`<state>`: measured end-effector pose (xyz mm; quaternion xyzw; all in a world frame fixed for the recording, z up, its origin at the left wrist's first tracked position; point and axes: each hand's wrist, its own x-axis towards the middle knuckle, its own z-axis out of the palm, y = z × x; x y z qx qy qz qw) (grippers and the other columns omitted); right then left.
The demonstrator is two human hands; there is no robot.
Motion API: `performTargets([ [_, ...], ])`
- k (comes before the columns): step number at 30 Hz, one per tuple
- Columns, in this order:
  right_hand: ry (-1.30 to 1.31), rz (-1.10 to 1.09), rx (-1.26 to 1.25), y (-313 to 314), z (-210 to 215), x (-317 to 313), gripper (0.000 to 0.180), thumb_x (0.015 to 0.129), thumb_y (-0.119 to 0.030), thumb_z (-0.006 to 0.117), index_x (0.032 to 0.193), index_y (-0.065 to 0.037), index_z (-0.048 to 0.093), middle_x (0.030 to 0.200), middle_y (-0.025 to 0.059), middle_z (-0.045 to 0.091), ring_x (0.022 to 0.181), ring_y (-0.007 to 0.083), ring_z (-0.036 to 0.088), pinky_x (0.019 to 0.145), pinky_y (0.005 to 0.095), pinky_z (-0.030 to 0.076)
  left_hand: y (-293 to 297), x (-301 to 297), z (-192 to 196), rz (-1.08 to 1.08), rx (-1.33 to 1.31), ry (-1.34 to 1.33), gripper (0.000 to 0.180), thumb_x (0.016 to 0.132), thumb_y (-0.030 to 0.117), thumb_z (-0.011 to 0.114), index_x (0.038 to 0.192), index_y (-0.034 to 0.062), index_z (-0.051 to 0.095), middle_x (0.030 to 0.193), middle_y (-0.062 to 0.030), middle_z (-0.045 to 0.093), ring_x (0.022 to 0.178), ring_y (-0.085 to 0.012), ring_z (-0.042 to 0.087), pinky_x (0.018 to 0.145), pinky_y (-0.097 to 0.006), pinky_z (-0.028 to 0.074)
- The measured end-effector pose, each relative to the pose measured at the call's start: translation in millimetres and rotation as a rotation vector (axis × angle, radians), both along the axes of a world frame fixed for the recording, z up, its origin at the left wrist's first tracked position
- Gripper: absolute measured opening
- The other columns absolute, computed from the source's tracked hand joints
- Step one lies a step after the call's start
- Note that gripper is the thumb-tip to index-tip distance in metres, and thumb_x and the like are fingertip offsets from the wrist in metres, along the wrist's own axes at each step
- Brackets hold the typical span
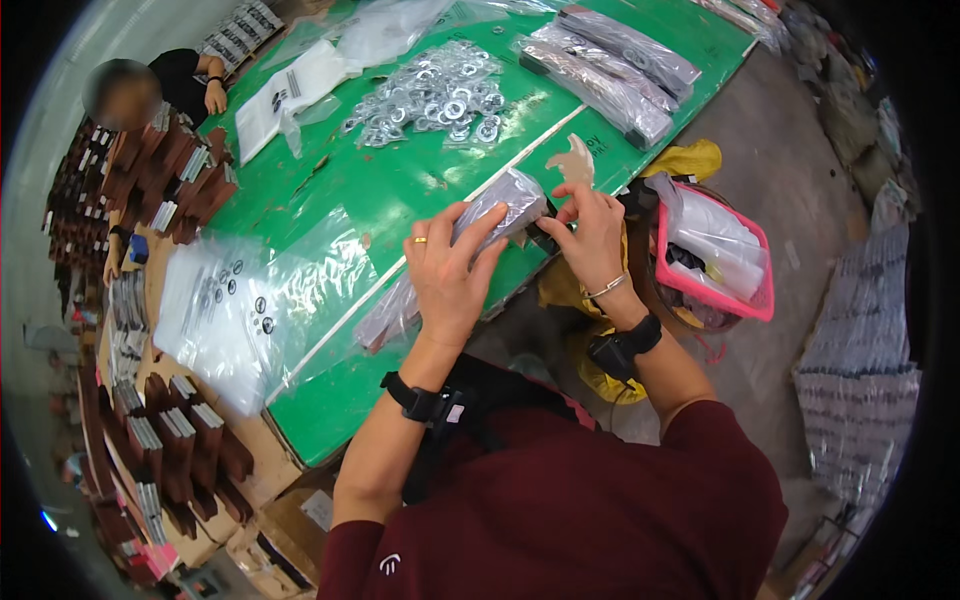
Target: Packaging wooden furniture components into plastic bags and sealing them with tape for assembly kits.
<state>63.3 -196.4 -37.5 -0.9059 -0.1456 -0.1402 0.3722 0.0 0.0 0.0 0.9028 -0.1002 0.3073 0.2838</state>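
A long package wrapped in clear film (pixel 515 190) lies slantwise at the near edge of the green worktop (pixel 335 180), its far end pointing right. The left hand (pixel 448 268) clasps it from above, fingers and thumb curled over the film. The right hand (pixel 592 235) is at the package's far right end, thumb and fingers drawn close together; the tips are partly hidden, so I cannot tell whether they pinch the film or only touch it. Just beyond that hand, a pale, curved piece (pixel 572 162) sits near the right edge.

Farther off, a heap of small clear packets with metal rings (pixel 430 100) covers the middle of the worktop, with more film-wrapped packages (pixel 610 72) side by side to its right. White plastic bags (pixel 285 105) lie to its left, and flat clear bags (pixel 210 315) are spread out at the near left.

Stacks of brown pieces (pixel 185 440) stand at the near left, and more brown stacks (pixel 150 170) rise at the far left, where another person (pixel 182 85) is beside the worktop. To the right, below the worktop's edge, a pink basket (pixel 766 275) holds crumpled clear plastic, near a yellow bag (pixel 690 158).
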Motion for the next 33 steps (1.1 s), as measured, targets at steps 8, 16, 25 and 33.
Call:
performTargets([
  [8,0.531,0.131,0.829,-74.2,-16.2,-51.0,0.031,0.092,-0.007,0.068,0.121,-0.003,0.056,0.080,-0.0046,0.058,0.076,0.0029,0.054,0.072,0.0192,0.043,-5.5,3.6,-0.4,-0.051,0.043,-0.007,0.040,0.074,0.015,0.080,0.114,0.0202,0.075,0.112,-0.0083,0.065,0.096,-0.0275,0.055,0.086,-0.039,0.041],
  [16,0.638,-0.004,0.998,-39.3,-61.7,-43.0,0.016,0.093,-0.015,0.072,0.105,-0.008,0.064,0.069,-0.0129,0.048,0.061,-0.0015,0.040,0.055,0.0184,0.028,-8.6,-5.0,-7.2,-0.053,0.089,0.003,0.044,0.071,0.015,0.082,0.114,0.0226,0.075,0.115,-0.0061,0.063,0.098,-0.0260,0.055,0.087,-0.039,0.041],
  [25,0.437,0.015,0.643,-43.2,-125.4,-25.0,0.008,0.091,-0.010,0.070,0.092,-0.005,0.063,0.068,-0.0107,0.051,0.059,-0.0021,0.041,0.052,0.0182,0.028,-3.2,-18.9,-1.6,-0.025,0.100,-0.004,0.045,0.071,0.016,0.082,0.115,0.0240,0.074,0.115,-0.0059,0.063,0.099,-0.0257,0.055,0.085,-0.038,0.041],
  [33,0.704,0.359,0.990,7.4,-18.3,-65.7,0.010,0.093,-0.014,0.070,0.095,-0.008,0.063,0.069,-0.0082,0.054,0.059,-0.0003,0.044,0.051,0.0188,0.030,42.7,-74.4,-26.5,0.198,0.446,0.062,0.044,0.077,0.019,0.078,0.119,0.0280,0.072,0.117,-0.0062,0.061,0.098,-0.0260,0.054,0.085,-0.040,0.040],
])
